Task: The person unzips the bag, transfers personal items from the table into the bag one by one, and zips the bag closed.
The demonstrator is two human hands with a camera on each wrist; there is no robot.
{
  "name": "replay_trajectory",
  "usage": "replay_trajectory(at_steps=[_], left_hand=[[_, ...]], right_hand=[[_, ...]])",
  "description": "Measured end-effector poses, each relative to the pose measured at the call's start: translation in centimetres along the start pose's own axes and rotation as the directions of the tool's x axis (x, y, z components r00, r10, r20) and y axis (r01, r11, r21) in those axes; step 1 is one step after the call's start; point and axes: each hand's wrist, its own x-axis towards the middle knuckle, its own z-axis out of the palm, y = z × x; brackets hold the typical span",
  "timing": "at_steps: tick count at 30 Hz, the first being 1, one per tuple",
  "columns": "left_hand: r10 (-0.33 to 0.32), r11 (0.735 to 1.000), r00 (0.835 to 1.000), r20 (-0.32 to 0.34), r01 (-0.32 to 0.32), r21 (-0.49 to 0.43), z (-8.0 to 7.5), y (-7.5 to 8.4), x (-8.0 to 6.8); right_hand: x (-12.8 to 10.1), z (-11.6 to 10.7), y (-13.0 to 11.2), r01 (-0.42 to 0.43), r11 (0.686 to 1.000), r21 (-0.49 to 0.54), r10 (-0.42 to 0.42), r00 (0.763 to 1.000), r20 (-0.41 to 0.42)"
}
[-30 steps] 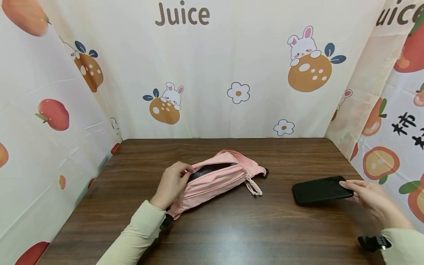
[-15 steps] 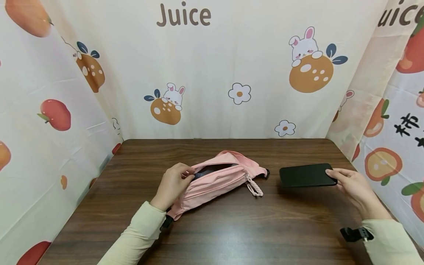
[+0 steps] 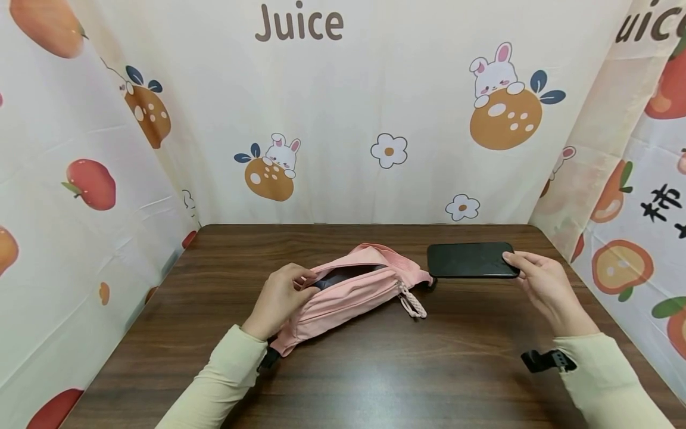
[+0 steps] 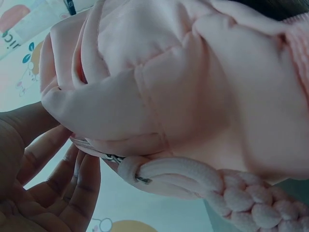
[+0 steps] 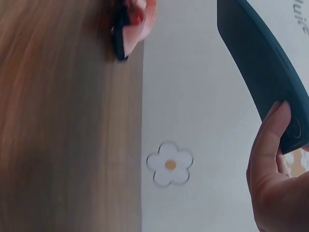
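Note:
A pink waist bag (image 3: 348,304) lies slantwise on the brown table, its main pocket unzipped and the dark lining showing. At the pocket's left end my left hand (image 3: 278,301) pinches the bag's edge between thumb and fingers. The left wrist view shows that hand (image 4: 53,179) against the pink cloth (image 4: 120,106), with a braided zipper pull (image 4: 241,198) hanging nearby. My right hand (image 3: 546,292) grips one end of a black smartphone (image 3: 466,260), raised over the table to the right of the bag. In the right wrist view, thumb and fingers hold the phone (image 5: 260,58) by its lower end.
The wooden table (image 3: 429,369) reaches back to a printed curtain (image 3: 332,101), with more curtain on both sides. Beside the bag's right end lie a black buckle (image 3: 429,285) and cord zipper pulls (image 3: 412,302). A dark strap (image 3: 546,360) hangs at the right wrist.
My right hand has lifted the phone and carried it left and farther back, close to the bag's right end. The left hand stays at the pocket's edge; the bag has hardly moved.

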Motion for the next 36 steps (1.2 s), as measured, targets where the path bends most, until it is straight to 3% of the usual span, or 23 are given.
replay_trajectory(at_steps=[6,12,17,26,36], left_hand=[[-0.023,1.0,1.0,0.021,0.024,-0.017,-0.1,0.1,0.0],[-0.043,0.999,0.998,0.044,0.044,-0.028,-0.2,0.2,-0.2],[-0.033,0.999,0.999,0.039,0.033,-0.01,-0.2,0.2,-0.2],[-0.004,1.0,1.0,0.013,0.004,0.008,0.1,0.2,-0.1],[0.0,1.0,1.0,0.01,0.0,0.009,0.2,0.1,0.0]], right_hand=[[0.4,2.8,-0.4,0.016,1.0,0.013,-0.017,0.999,0.044],[0.9,5.4,-0.6,0.013,0.999,-0.045,-0.01,0.998,0.063],[1.4,7.7,-0.5,0.038,0.995,-0.091,-0.03,0.995,0.095],[2.2,11.2,0.3,0.078,0.996,-0.047,-0.07,0.984,0.166],[3.2,14.1,1.5,0.127,0.984,-0.122,-0.104,0.978,0.178]])
